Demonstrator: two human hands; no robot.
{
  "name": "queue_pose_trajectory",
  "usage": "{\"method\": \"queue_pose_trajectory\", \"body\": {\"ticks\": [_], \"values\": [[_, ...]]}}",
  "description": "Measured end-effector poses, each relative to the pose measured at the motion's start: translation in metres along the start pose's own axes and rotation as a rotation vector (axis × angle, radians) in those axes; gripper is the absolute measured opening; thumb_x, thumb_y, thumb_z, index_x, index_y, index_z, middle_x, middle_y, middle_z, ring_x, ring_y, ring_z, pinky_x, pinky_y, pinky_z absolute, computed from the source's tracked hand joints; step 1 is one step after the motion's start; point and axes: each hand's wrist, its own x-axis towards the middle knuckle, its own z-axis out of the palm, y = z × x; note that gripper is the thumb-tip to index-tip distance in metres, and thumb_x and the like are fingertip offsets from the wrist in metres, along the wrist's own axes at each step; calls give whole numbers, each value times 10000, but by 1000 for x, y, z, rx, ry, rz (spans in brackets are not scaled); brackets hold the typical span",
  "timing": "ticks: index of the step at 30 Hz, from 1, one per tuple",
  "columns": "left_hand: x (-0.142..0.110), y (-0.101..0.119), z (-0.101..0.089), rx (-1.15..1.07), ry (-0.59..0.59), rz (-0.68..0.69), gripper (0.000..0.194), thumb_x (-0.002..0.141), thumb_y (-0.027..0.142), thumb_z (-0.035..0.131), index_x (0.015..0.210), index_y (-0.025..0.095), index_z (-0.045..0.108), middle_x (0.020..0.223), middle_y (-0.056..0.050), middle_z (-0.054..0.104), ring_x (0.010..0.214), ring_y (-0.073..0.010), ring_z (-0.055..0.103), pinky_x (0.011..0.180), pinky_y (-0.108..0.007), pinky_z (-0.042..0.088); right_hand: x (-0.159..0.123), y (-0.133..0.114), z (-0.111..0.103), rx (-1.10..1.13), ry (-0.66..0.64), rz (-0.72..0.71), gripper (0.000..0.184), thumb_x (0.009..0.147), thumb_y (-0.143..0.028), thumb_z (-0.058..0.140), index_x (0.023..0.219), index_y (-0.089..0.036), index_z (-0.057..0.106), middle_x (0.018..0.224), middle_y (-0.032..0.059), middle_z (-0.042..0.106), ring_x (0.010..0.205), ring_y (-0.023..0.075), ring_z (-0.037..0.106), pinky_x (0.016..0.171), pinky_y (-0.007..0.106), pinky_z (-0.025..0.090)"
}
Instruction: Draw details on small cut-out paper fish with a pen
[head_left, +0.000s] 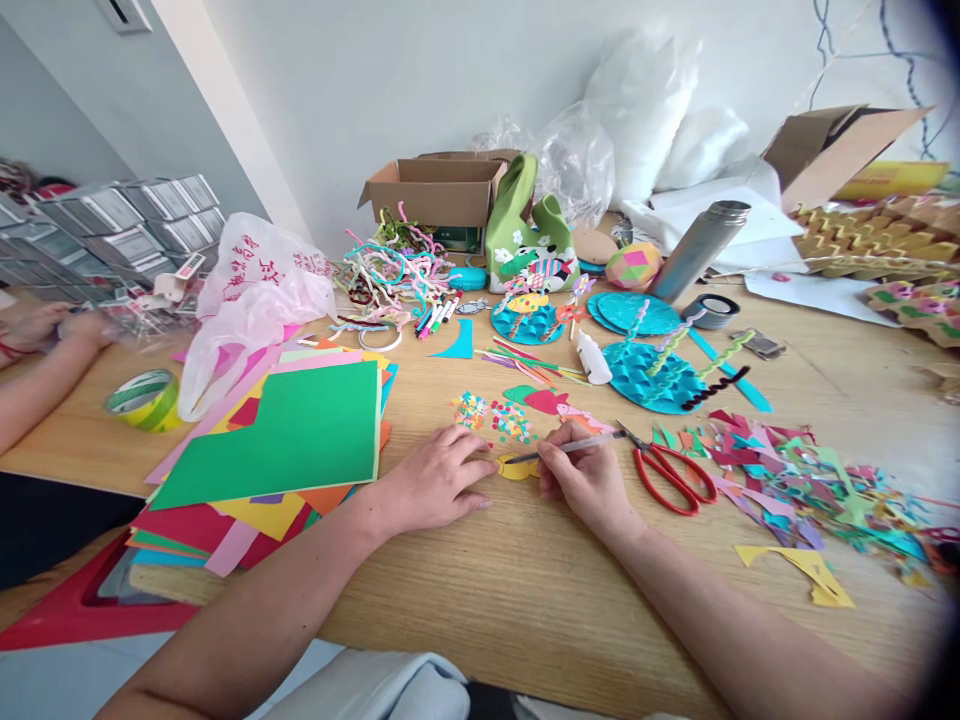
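My right hand (581, 475) is closed around a pen (592, 443), its tip on a small yellow paper cutout (516, 467) lying on the wooden table. Beside that cutout, my left hand (439, 475) rests flat with its fingers spread, fingertips close to the yellow paper. Behind it lie small heaps of coloured paper dots (512, 422). Red and pink paper fish (546, 400) sit just beyond my right hand. Scissors with red handles (675, 478) lie to the right of that hand.
Coloured paper sheets (300, 430) are stacked at the left, near a roll of yellow tape (142, 400). Paper scraps (802, 480) cover the right side. Blue discs (656, 375), a glue bottle (593, 358) and a steel flask (701, 250) stand farther back. Another person's hands (60, 325) show at far left.
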Motion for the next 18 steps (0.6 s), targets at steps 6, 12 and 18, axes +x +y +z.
{"method": "queue_pose_trajectory", "body": {"ticks": [6,12,18], "values": [[1,1,-2,15,-8,8,394,887,379,688,1223,177,650,1288,-113,589,1238,-279,466,1083,-449,428,3,-7,1,-79,117,-151,317,816,-493,679,672,-266,511,526,7,613,456,192,595,450,332,501],[1,3,-4,27,-30,-3,410,892,393,680,1239,179,637,1290,-115,581,1240,-276,464,1094,-447,409,-1,-4,0,-89,124,-179,275,833,-436,685,700,-258,523,559,4,598,509,203,626,466,325,478],[0,2,-3,27,-13,-5,407,882,390,693,1230,187,640,1294,-109,571,1243,-278,458,1090,-444,413,-1,0,1,-121,66,-166,277,822,-444,695,705,-255,529,594,19,630,495,184,584,462,308,452]]}}
